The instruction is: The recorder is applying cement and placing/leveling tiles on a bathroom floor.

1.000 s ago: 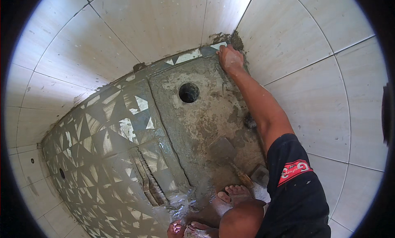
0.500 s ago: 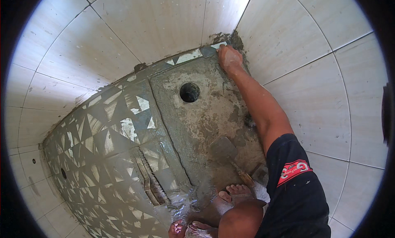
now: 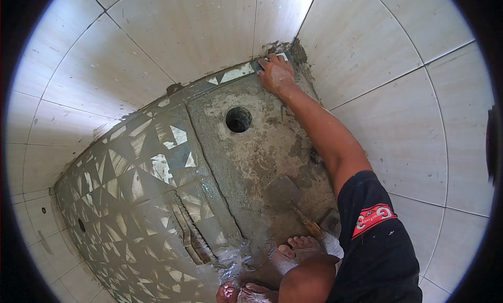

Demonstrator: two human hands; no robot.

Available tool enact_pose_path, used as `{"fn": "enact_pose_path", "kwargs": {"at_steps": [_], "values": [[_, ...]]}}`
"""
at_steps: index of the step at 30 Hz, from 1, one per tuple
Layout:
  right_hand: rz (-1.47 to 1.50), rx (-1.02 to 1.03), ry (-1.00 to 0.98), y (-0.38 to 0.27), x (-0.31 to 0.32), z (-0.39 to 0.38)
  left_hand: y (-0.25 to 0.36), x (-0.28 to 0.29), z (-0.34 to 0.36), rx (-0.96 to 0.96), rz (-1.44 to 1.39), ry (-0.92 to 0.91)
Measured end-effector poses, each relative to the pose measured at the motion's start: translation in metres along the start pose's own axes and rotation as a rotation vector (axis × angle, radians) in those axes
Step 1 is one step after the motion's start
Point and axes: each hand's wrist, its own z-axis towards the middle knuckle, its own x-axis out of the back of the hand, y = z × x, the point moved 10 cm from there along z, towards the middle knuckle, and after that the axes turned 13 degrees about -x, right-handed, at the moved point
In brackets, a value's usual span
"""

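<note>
My right hand [image 3: 275, 72] is at the far corner, fingers bent over a small patterned tile piece [image 3: 284, 57] in the narrow border along the back wall. This border [image 3: 236, 72] has grey and white triangles. Below it lies rough, cement-smeared floor [image 3: 262, 146] with a round drain hole [image 3: 239, 119]. At the bottom edge, beside my feet, what looks like my left hand [image 3: 227, 291] shows curled fingers, partly cut off; what they hold, if anything, is unclear.
Mortar-smeared patterned tiles [image 3: 126, 198] cover the left floor, with a notched trowel [image 3: 191, 232] lying on them. A flat trowel [image 3: 283, 193] with a wooden handle and a dark block-like object [image 3: 331, 219] lie near my right foot [image 3: 304, 248]. Pale tiled walls [image 3: 387, 119] surround the floor.
My right hand has shifted left along the border, a little away from the corner, and its fingers now reach over the piece. The lower part of the picture is nearly unchanged.
</note>
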Motion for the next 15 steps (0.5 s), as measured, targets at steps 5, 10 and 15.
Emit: {"fn": "enact_pose_path", "kwargs": {"at_steps": [5,10,15], "values": [[-0.021,-0.03,-0.017,0.005,-0.002,0.002,0.047,-0.03,0.005,0.146,0.392,-0.026],[0.006,-0.005,0.02,0.009,-0.003,0.006,0.033,-0.019,0.004,0.173,0.398,-0.015],[0.062,-0.025,0.045,0.014,0.002,0.004,0.009,-0.007,0.006,0.199,0.405,-0.002]]}}
